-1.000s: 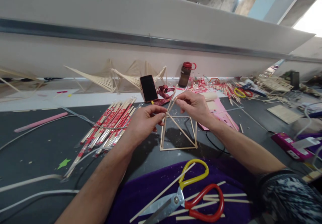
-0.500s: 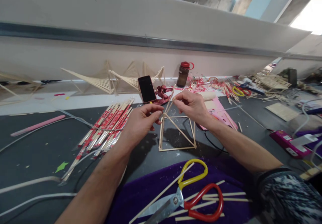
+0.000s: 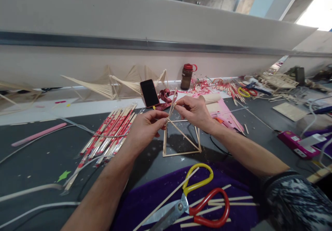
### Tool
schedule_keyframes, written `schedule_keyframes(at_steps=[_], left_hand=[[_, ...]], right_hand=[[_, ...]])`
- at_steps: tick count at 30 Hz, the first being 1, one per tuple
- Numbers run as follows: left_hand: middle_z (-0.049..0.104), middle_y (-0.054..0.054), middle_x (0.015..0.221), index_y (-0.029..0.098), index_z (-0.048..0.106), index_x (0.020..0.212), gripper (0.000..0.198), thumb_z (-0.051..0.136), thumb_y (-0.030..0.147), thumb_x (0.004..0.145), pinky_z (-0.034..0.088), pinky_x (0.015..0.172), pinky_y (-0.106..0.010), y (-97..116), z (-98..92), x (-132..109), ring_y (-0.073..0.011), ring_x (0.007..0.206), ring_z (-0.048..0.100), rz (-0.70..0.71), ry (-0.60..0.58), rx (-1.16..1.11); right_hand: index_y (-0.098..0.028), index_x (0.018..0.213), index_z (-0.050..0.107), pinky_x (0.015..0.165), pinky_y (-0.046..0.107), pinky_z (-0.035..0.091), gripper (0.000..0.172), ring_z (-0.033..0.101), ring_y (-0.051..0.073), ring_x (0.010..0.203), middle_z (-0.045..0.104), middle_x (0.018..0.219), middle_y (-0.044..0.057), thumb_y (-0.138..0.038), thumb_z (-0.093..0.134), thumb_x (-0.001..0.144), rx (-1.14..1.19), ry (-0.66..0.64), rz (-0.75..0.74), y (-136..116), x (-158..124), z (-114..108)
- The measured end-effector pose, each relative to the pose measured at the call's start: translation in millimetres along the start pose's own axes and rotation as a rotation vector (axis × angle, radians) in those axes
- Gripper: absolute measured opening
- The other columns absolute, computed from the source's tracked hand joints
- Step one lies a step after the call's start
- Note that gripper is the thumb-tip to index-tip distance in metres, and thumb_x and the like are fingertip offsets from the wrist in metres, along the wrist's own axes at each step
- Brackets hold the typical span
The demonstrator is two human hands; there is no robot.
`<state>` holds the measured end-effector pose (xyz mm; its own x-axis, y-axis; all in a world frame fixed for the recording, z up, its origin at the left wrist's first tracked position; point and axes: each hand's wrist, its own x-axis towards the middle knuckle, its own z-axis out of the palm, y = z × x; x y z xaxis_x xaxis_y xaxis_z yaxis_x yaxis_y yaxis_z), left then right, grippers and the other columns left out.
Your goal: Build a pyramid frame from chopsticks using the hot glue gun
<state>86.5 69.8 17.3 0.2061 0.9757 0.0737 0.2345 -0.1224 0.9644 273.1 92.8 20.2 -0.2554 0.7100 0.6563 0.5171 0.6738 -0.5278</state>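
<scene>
A square frame of thin wooden sticks (image 3: 181, 153) stands on the dark table between my hands, with one stick slanting across it. At its upper left corner, my left hand (image 3: 145, 129) is closed, thumb and forefinger pinching the joint where sticks meet. My right hand (image 3: 195, 110) is also closed, its fingertips pinching a thin wooden stick (image 3: 173, 99) that rises at a slant from that corner. My fingers partly hide the joint. Nearer to me, large scissors (image 3: 180, 206) with one yellow and one red handle lie on purple cloth (image 3: 145, 196) among loose sticks.
Wrapped chopsticks (image 3: 109, 130) lie left of the frame, crossed by cables. Behind stand a phone (image 3: 149, 93), a bottle (image 3: 186, 77) and twisted stick models (image 3: 93, 85). A pink sheet (image 3: 224, 111) and a magenta power strip (image 3: 295, 144) are to the right.
The view has shifted slightly. My right fingertips have come a little closer to my left hand, still pinching the stick. My left hand keeps its grip at the corner.
</scene>
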Motion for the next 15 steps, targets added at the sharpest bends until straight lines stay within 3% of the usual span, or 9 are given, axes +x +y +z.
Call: schedule_keyframes(at_steps=[15], left_hand=[[0.067,-0.003,0.083,0.017,0.066,0.096,0.028,0.066,0.030,0.071,0.046,0.044,-0.020,4.7,2.6,-3.2,-0.0140,0.066,0.064,0.018,-0.004,-0.015]], right_hand=[[-0.016,0.076,0.063,0.056,0.021,0.038,0.012,0.053,0.009,0.059,0.060,0.066,-0.001,-0.021,0.055,0.083,0.019,-0.010,-0.014,-2.8,-2.1,3.8]])
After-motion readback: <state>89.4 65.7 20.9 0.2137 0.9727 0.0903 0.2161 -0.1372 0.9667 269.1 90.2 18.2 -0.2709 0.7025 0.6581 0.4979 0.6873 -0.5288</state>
